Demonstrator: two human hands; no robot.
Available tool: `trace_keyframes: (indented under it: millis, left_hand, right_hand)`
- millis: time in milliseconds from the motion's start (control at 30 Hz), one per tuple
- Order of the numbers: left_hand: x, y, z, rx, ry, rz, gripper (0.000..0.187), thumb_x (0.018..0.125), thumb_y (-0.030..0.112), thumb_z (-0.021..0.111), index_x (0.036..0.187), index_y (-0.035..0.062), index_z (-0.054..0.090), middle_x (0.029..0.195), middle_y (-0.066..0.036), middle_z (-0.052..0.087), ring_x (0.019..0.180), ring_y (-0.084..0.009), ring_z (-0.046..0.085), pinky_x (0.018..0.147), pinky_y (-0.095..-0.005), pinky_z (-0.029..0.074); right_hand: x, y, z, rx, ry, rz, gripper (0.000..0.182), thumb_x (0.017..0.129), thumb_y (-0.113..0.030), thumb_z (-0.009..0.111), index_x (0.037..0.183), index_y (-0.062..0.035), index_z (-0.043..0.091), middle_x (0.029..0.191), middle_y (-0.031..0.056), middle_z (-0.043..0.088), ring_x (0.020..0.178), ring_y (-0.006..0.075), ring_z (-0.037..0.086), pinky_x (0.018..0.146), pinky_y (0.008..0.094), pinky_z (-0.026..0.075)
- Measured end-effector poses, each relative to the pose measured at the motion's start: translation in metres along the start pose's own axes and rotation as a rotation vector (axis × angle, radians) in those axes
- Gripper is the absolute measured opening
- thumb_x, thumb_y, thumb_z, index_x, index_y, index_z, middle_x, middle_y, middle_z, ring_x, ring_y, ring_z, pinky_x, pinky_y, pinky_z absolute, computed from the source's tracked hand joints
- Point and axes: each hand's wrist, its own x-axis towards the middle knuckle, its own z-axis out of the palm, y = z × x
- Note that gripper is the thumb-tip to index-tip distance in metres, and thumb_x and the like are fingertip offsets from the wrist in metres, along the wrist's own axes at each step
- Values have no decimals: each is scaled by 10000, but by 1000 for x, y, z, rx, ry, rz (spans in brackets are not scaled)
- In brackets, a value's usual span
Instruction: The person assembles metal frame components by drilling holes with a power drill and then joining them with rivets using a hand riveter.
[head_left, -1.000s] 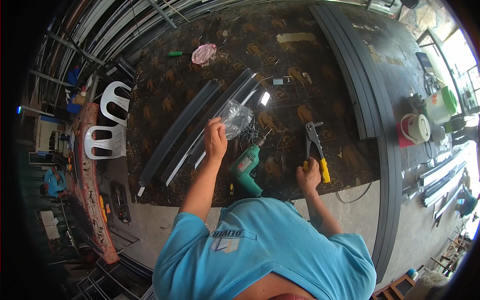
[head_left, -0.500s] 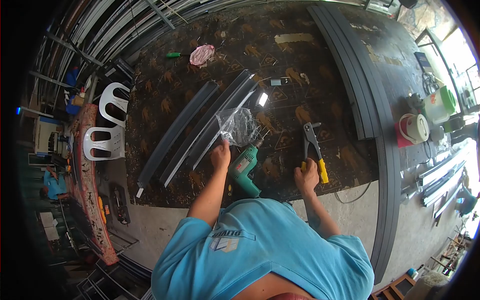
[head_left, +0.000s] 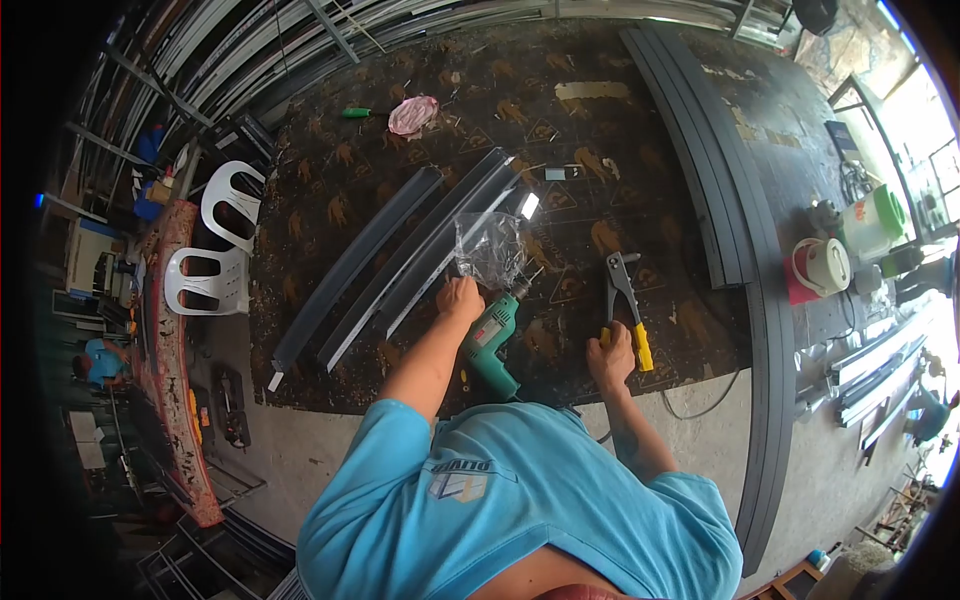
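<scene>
My left hand is closed at the near edge of a clear plastic bag, its fingertips partly hidden by the hand. The bag lies crumpled across the end of the dark metal profiles. Just right of that hand, a green power drill lies on its side with its bit toward the bag. My right hand grips one yellow handle of a hand riveter, whose head points away from me. The riveter's other handle stands apart from the gripped one.
Long grey profiles run along the table's right side. A pink bundle and a green-handled tool lie farther back. White chairs stand left; a red-and-white jug sits right. Another person is far left.
My left hand has shifted right and slightly away from me, and the plastic bag has moved right with it. My right hand stays on the riveter's handle.
</scene>
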Motion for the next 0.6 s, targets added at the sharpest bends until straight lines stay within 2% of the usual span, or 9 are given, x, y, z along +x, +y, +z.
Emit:
trace_keyframes:
  millis: [133, 233, 267, 300, 333, 367, 467, 533, 600]
  left_hand:
    - [13, -9, 9, 60, -27, 102, 207, 797, 171, 637, 955, 47, 687, 1023, -175, 682, 993, -352, 652, 854, -429, 533]
    - [25, -34, 37, -226, 218, 262, 198, 814, 160, 586, 959, 32, 626, 965, -199, 677, 906, -408, 646, 803, -468, 525]
    - [18, -39, 35, -425, 262, 286, 203, 811, 176, 607, 942, 21, 606, 891, -210, 672, 807, -432, 649, 756, -476, 529]
    - [2, -44, 28, -734, 185, 271, 205, 825, 142, 643, 977, 12, 599, 802, -172, 674, 696, -354, 678, 659, -420, 551]
    - [-18, -42, 14, -1161, -18, 92, 247, 850, 92, 659, 1069, 4, 585, 793, -129, 674, 675, -226, 688, 600, -328, 551]
    - [-30, -50, 15, -1314, -36, 160, 362, 905, 53, 616, 1248, 23, 505, 873, -89, 639, 718, -155, 675, 582, -285, 550]
    - [-70, -63, -11, -1809, -75, -24, 438, 920, 75, 605, 1337, 55, 473, 918, -67, 622, 817, -171, 673, 687, -305, 565]
    - [-72, -89, -3, -2092, -39, -127, 312, 938, 97, 594, 1239, 61, 522, 913, -54, 607, 836, -181, 658, 711, -330, 566]
    - [-71, -122, 16, -2441, 233, -37, 174, 958, 137, 582, 1118, 75, 550, 882, -48, 609, 840, -198, 671, 678, -309, 569]
  right_hand:
    - [-2, 11, 4, 20, 101, -132, 430, 713, -181, 631, 1111, -30, 566, 1014, 177, 603, 918, 370, 611, 816, 444, 490]
    - [-14, 26, 0, 118, 159, -411, 401, 686, -120, 642, 1061, 7, 582, 907, 173, 598, 833, 351, 602, 737, 430, 493]
    - [-22, 20, -7, 174, 143, -489, 409, 688, -108, 642, 1073, 14, 577, 873, 169, 591, 787, 330, 603, 698, 412, 493]
    - [-33, 4, -19, 178, 104, -523, 409, 688, -108, 642, 1073, 14, 577, 873, 169, 591, 787, 330, 603, 698, 412, 493]
    - [-45, -16, -37, 282, -36, -498, 407, 694, -103, 646, 1076, 22, 583, 831, 159, 582, 731, 304, 591, 665, 390, 484]
    - [-58, -35, -51, 379, -171, -463, 405, 701, -98, 650, 1080, 31, 588, 788, 149, 572, 675, 278, 579, 631, 368, 475]
    - [-84, -97, -69, 398, -458, -559, 384, 710, -113, 668, 1054, 46, 611, 722, 129, 552, 610, 238, 551, 590, 339, 455]
    - [-103, -124, -53, 405, -585, -662, 350, 718, -116, 667, 1024, 49, 628, 719, 148, 562, 609, 271, 571, 578, 349, 454]
    - [-127, -157, -34, 329, -665, -700, 339, 727, -112, 658, 1026, 47, 628, 723, 160, 571, 621, 293, 583, 580, 356, 457]
